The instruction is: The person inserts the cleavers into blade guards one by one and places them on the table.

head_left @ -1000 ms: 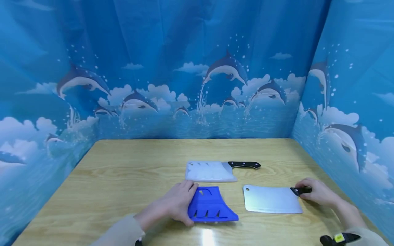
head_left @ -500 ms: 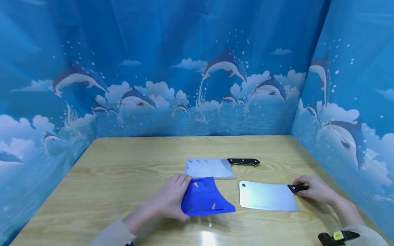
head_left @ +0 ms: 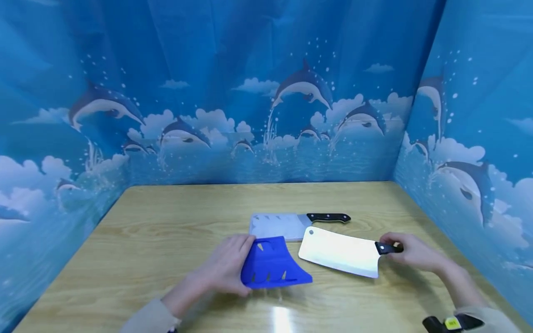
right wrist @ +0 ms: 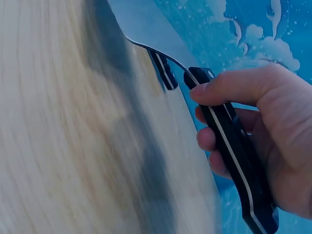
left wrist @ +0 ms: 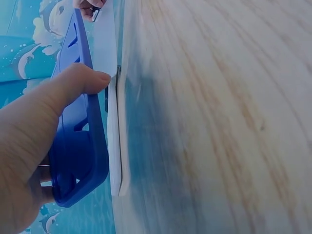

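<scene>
My left hand (head_left: 228,267) grips the left edge of a blue plastic blade guard (head_left: 272,263) with slots in it. In the left wrist view the guard (left wrist: 80,151) stands off the table, the thumb on one face and fingers behind. By its black handle (right wrist: 226,146) my right hand (head_left: 416,252) holds a cleaver, whose broad metal blade (head_left: 341,252) is raised and points left toward the guard, a small gap between them. Farther back lies a second cleaver with a black handle (head_left: 329,217), its blade inside a whitish guard (head_left: 275,225).
The wood-grain table (head_left: 175,217) stretches out to the left and behind. Blue dolphin-print curtains (head_left: 233,92) close off the back and both sides. A bright reflection lies near the front of the tabletop.
The right hand has lifted the cleaver off the table and brought it left, tilting its blade. The left hand has raised the blue guard and shifted it slightly left.
</scene>
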`<move>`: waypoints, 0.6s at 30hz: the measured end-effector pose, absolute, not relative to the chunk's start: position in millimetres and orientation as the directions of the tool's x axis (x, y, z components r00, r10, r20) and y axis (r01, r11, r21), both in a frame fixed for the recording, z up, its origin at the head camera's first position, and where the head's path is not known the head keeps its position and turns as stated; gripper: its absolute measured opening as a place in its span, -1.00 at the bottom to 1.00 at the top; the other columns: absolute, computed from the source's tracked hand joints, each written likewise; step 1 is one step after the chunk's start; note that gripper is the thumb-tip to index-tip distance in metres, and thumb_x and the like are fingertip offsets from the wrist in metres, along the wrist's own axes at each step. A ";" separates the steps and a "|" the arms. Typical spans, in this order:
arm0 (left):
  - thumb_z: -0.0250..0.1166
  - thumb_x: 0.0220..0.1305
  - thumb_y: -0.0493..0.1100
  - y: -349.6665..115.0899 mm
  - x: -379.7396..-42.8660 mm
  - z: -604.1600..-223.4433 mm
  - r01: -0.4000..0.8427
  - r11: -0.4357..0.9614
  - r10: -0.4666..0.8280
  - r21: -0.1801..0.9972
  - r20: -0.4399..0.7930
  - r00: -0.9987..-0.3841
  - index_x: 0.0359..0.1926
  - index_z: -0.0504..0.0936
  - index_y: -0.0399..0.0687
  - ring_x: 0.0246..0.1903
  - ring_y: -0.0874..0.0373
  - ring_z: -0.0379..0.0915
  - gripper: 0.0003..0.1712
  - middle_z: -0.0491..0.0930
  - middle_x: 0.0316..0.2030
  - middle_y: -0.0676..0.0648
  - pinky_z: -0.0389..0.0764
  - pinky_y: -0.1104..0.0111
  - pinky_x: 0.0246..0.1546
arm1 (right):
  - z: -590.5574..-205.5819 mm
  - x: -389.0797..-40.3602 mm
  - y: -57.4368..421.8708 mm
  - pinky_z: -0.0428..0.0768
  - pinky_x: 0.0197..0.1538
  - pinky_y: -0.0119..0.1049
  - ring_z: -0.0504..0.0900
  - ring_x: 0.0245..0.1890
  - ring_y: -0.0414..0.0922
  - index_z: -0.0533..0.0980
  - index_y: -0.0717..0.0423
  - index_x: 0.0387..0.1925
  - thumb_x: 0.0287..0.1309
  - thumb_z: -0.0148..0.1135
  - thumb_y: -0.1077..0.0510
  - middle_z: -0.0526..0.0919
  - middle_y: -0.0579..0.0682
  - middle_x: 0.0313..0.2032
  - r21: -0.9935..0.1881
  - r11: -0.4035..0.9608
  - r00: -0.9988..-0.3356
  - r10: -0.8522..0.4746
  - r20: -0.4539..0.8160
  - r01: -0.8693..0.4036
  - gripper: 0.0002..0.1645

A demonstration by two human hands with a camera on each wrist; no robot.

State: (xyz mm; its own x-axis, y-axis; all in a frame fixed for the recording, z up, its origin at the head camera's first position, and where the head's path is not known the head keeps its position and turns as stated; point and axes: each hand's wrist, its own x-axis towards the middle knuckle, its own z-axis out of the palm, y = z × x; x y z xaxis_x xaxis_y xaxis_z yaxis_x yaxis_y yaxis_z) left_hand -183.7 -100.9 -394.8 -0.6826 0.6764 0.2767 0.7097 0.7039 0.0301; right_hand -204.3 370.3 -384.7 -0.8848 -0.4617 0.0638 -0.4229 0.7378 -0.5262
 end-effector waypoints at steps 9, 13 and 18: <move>0.46 -0.55 0.36 -104.2 -185.5 -392.7 0.710 0.703 0.683 -0.042 0.315 -0.659 0.22 0.24 -0.39 0.04 -0.09 0.32 0.34 0.39 0.04 -0.24 0.37 0.07 0.12 | -372.1 -199.4 346.0 0.53 -0.38 -0.34 0.53 -0.37 -0.23 0.54 0.20 -0.12 -0.03 0.36 0.10 0.59 -0.06 -0.28 -0.466 0.773 -0.902 -0.391 0.182 -0.430 -0.59; 0.46 -0.55 0.37 -106.0 -186.6 -394.3 0.699 0.713 0.675 -0.049 0.318 -0.666 0.22 0.25 -0.38 0.04 -0.09 0.32 0.33 0.39 0.04 -0.24 0.36 0.06 0.12 | -366.6 -196.9 337.7 0.54 -0.31 -0.30 0.55 -0.31 -0.15 0.55 0.18 -0.12 -0.02 0.36 0.09 0.61 -0.04 -0.25 -0.433 0.794 -0.904 -0.371 0.210 -0.427 -0.59; 0.45 -0.57 0.36 -108.2 -187.9 -396.6 0.696 0.715 0.672 -0.064 0.338 -0.659 0.20 0.27 -0.40 0.02 -0.10 0.33 0.32 0.40 0.02 -0.25 0.38 0.07 0.10 | -362.7 -196.3 331.3 0.50 -0.39 -0.35 0.50 -0.39 -0.27 0.55 0.16 -0.13 0.00 0.34 0.11 0.59 -0.09 -0.29 -0.440 0.791 -0.905 -0.370 0.210 -0.426 -0.63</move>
State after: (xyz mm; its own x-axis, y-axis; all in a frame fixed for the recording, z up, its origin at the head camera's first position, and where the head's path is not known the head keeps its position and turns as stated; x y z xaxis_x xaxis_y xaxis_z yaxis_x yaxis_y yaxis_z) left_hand -187.9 -108.2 -396.6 -0.6591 0.6717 0.3381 0.6959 0.7152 -0.0642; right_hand -196.3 331.3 -362.7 -0.9049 -0.3705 0.2098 -0.4257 0.7907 -0.4399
